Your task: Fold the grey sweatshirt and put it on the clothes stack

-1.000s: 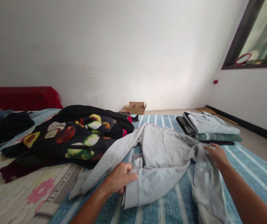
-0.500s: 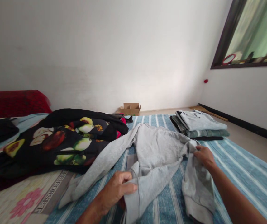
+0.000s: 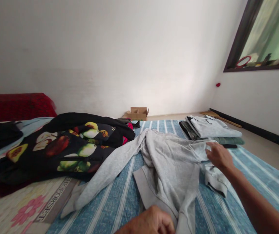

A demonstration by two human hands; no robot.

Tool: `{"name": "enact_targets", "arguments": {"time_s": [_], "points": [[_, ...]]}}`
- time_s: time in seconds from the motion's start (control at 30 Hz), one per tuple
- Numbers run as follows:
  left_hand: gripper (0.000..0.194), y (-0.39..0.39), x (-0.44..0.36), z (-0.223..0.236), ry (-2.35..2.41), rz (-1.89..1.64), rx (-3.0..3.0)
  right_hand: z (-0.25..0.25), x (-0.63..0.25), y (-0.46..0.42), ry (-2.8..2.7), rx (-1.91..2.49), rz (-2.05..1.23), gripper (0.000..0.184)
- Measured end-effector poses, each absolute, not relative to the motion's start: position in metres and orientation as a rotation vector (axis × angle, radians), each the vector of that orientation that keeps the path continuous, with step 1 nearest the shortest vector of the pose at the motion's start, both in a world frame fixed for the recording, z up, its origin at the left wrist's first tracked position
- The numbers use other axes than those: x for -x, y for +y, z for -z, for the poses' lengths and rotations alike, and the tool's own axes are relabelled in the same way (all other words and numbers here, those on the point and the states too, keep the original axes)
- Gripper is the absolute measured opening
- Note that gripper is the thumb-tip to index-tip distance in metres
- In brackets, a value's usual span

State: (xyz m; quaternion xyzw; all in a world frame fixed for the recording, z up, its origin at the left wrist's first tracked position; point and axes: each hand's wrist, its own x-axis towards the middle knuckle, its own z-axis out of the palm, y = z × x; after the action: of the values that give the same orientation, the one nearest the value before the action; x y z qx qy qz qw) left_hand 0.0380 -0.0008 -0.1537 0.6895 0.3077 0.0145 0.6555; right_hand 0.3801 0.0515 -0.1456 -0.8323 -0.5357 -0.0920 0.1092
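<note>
A light grey long-sleeved sweatshirt (image 3: pixel 168 152) lies spread on the blue striped bedsheet (image 3: pixel 119 198), with its left-hand sleeve stretched out toward the lower left. My left hand (image 3: pixel 151 222), at the bottom edge of the view, is closed on the sweatshirt's hem; part of the hand is cut off by the frame. My right hand (image 3: pixel 218 156) grips the sweatshirt's other sleeve near its upper part. The cuff end of that sleeve rests bent on the sheet below my right wrist.
A stack of folded clothes (image 3: pixel 212 128) stands at the back right. Rumpled dark clothes with a fruit print (image 3: pixel 78 146) cover the left side. A cardboard box (image 3: pixel 138 113) sits by the wall, and a red cloth-covered thing (image 3: pixel 19 105) is at the far left.
My left hand has pulled the hem down toward me, straightening the sweatshirt's body. My right hand has moved slightly outward and up with the sleeve, whose cuff has drawn up from the bottom edge.
</note>
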Motion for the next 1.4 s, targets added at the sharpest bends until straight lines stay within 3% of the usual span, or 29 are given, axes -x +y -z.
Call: {"name": "enact_targets", "arguments": {"time_s": [0.1, 0.23, 0.4, 0.57, 0.7, 0.83, 0.93, 1.17, 1.3, 1.4], "points": [[0.019, 0.025, -0.028, 0.142, 0.852, -0.197, -1.595, 0.168, -0.348, 0.043, -1.742, 2.316, -0.026, 0.035], [0.011, 0.084, -0.006, 0.134, 1.493, -0.517, -2.237, 0.178, -0.328, 0.044, -1.794, 2.328, -0.176, 0.035], [0.022, 0.154, 0.012, 0.137, 2.009, -0.359, -2.532, 0.171, -0.330, 0.071, -1.823, 2.295, -0.154, 0.034], [0.036, 0.199, 0.001, 0.146, 2.097, -0.108, -2.482, 0.160, -0.333, 0.118, -1.810, 2.297, -0.091, 0.029], [0.045, 0.222, -0.010, 0.161, 2.148, -0.102, -2.404, 0.158, -0.337, 0.163, -1.775, 2.330, -0.048, 0.027], [0.028, 0.237, -0.009, 0.173, 2.157, -0.185, -2.354, 0.166, -0.341, 0.205, -1.758, 2.384, -0.071, 0.023], [0.026, 0.251, -0.002, 0.170, 2.112, -0.247, -2.322, 0.177, -0.345, 0.229, -1.702, 2.469, -0.135, 0.023], [0.033, 0.274, 0.021, 0.125, 2.156, -0.515, -2.101, 0.184, -0.352, 0.255, -1.656, 2.536, -0.281, 0.027], [0.035, 0.265, 0.037, 0.086, 2.207, -0.545, -2.319, 0.157, -0.352, 0.270, -1.627, 2.503, -0.113, 0.020], [0.038, 0.263, 0.048, 0.057, 2.374, -0.567, -2.401, 0.133, -0.353, 0.283, -1.603, 2.463, 0.053, 0.027]]}}
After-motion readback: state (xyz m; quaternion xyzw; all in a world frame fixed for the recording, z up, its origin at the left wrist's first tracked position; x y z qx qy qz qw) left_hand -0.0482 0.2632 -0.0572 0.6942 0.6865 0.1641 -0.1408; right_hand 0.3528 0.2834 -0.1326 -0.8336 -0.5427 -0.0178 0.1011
